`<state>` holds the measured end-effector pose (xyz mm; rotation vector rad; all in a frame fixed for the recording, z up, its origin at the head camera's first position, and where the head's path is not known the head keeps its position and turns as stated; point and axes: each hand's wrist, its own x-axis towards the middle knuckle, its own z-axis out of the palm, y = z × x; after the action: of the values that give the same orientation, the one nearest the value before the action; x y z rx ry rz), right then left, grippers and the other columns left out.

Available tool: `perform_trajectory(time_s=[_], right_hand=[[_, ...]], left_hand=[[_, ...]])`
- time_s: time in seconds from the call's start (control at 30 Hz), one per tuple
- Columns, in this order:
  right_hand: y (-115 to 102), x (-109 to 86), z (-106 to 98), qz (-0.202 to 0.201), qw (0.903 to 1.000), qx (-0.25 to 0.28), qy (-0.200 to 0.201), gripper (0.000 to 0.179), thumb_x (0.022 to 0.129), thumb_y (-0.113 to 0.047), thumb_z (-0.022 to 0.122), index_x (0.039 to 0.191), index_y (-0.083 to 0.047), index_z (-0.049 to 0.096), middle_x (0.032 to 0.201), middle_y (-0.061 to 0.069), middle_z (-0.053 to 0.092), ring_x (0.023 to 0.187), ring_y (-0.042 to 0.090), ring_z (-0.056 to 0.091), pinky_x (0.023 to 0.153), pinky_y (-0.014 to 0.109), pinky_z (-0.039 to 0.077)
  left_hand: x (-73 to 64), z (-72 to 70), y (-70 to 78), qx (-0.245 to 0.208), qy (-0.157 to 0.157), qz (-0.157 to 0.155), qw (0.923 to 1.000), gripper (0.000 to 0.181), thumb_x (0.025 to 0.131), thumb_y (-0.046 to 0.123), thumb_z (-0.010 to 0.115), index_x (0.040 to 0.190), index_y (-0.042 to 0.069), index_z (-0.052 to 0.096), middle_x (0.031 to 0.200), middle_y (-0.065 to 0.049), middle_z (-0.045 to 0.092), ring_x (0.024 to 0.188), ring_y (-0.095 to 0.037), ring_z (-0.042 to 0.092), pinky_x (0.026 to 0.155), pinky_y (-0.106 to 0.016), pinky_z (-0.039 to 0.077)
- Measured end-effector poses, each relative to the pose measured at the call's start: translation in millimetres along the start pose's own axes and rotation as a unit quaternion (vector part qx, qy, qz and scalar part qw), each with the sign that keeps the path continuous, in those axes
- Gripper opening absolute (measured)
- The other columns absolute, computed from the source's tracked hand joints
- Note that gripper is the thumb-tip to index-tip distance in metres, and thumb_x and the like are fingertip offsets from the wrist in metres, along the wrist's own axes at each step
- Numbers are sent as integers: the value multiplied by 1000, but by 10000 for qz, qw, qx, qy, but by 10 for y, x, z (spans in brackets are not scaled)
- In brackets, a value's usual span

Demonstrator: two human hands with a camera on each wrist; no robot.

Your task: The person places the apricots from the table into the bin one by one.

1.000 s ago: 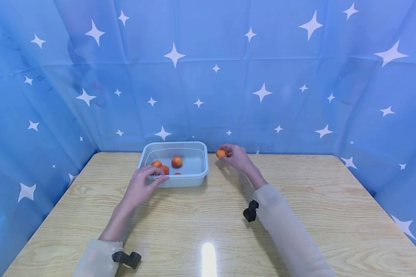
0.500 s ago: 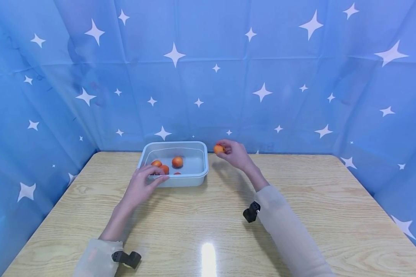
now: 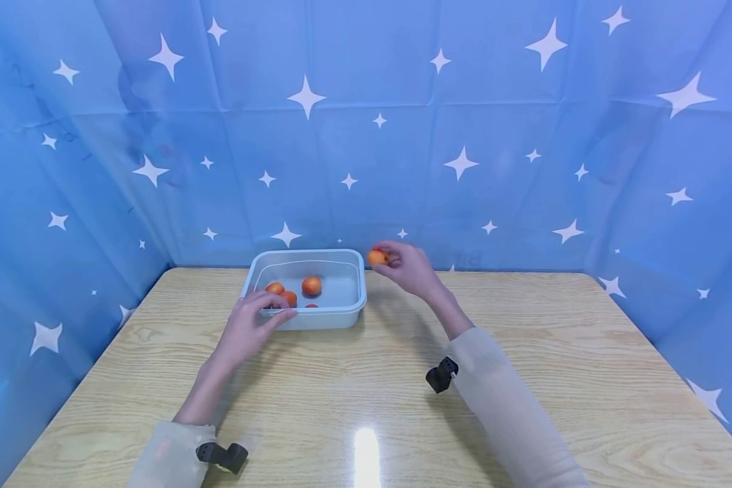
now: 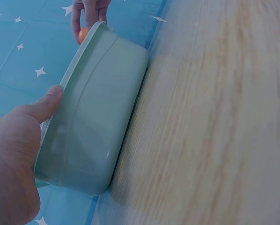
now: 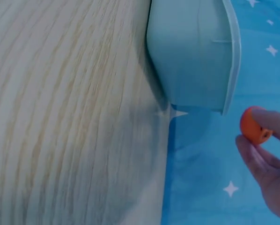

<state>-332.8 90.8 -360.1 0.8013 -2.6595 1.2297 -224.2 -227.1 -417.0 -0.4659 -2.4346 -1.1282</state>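
In the head view my right hand (image 3: 407, 270) pinches a small round orange-red fruit (image 3: 377, 257) between thumb and fingers. It is held up just off the right end of a pale blue plastic basin (image 3: 335, 320). The right wrist view shows a dark stem end on this fruit (image 5: 256, 125), beside the basin's rim. My left hand (image 3: 250, 324) grips the basin's near-left rim, thumb (image 4: 50, 101) at the outside and fingers over the inside. Several similar fruits (image 3: 312, 286) lie in the basin, some partly hidden by the left fingers and the near wall.
The basin stands near the back edge of a light wood-grain table (image 3: 341, 386). Behind the table hangs a blue curtain (image 3: 402, 135) with white stars. Each sleeve carries a black wrist camera (image 3: 442, 375).
My right hand has lifted the fruit and carried it left, closer to the basin's right rim. The left hand and the basin have stayed in place.
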Motion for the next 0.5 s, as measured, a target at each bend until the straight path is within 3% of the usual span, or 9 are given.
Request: perform_trajectory(time_s=[0.23, 0.5], right_hand=[[-117, 8, 35, -259, 9996, 120, 22, 36, 93, -11, 74, 128, -2, 66, 120, 16, 68, 99, 28, 69, 87, 37, 55], [-226, 11, 82, -489, 9987, 156, -28, 36, 93, -11, 74, 127, -3, 67, 118, 13, 69, 97, 25, 69, 86, 35, 55]], left_hand=[[3, 0, -15, -4, 52, 144, 9999, 14, 87, 21, 82, 96, 15, 73, 95, 3, 69, 95, -20, 61, 93, -49, 35], [7, 3, -30, -18, 43, 182, 9998, 14, 88, 22, 81, 97, 15, 73, 95, 3, 69, 95, -20, 61, 94, -49, 35]])
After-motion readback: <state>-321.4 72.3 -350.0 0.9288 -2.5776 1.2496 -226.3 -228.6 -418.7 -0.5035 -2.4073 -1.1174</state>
